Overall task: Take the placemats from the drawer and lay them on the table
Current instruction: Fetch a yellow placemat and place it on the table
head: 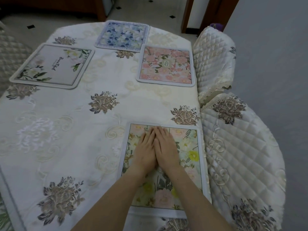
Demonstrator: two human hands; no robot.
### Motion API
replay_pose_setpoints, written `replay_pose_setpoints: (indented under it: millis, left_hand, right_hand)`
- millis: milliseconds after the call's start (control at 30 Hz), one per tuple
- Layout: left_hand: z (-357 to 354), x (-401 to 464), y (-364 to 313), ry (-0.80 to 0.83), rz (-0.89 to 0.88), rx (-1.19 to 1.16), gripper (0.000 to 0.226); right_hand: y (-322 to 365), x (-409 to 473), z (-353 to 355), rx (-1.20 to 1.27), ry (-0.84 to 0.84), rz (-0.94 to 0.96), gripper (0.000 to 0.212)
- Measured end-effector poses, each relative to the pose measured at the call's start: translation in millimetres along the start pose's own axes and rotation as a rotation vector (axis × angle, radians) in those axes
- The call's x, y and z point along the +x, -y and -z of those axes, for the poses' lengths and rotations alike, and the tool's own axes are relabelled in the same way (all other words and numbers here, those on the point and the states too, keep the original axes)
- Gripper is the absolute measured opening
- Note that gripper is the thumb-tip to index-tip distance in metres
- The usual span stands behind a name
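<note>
Several floral placemats lie flat on the table, which is covered by a white embroidered cloth. A yellow and green floral placemat lies nearest me at the right edge. My left hand and my right hand rest flat on it, side by side and touching, fingers pointing away. A pink floral placemat lies at the far right, a blue floral placemat at the far end, and a white placemat with green leaves and script at the far left. No drawer is in view.
Two chairs with quilted cream covers stand against the table's right side, a far chair and a near chair. Another quilted seat shows at the left. A dark wooden door frame rises beyond the table.
</note>
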State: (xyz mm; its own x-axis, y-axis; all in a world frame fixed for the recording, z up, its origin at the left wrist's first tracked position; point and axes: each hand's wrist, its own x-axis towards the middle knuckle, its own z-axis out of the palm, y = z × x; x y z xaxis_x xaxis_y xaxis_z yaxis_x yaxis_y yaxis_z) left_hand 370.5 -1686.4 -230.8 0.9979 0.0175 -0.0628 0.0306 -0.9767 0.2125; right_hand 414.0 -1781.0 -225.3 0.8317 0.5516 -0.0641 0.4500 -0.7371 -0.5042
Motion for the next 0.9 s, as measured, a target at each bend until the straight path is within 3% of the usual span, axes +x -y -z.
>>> replay_pose_setpoints:
  millis: [167,467,600,767,900]
  left_hand:
    - [-9,-10,26,-0.094,0.022,-0.043,0.058]
    - [0,-35,78,-0.046,0.046,0.027,0.060]
    - [23,-31,55,-0.056,0.040,0.095,0.063]
    - [-6,-80,-21,-0.109,-0.035,-0.050,0.058]
    - [-33,-110,-33,-0.109,0.020,-0.084,0.061]
  right_hand:
    - [-36,-10,4,-0.199,-0.019,0.004,0.054]
    - [-86,-28,29,-0.265,-0.055,-0.150,0.067]
    - [-68,-31,41,-0.283,-0.008,-0.174,0.074]
    - [0,-79,9,-0.172,-0.027,-0.029,0.061]
    - [10,-112,-23,-0.118,0.005,-0.028,0.057]
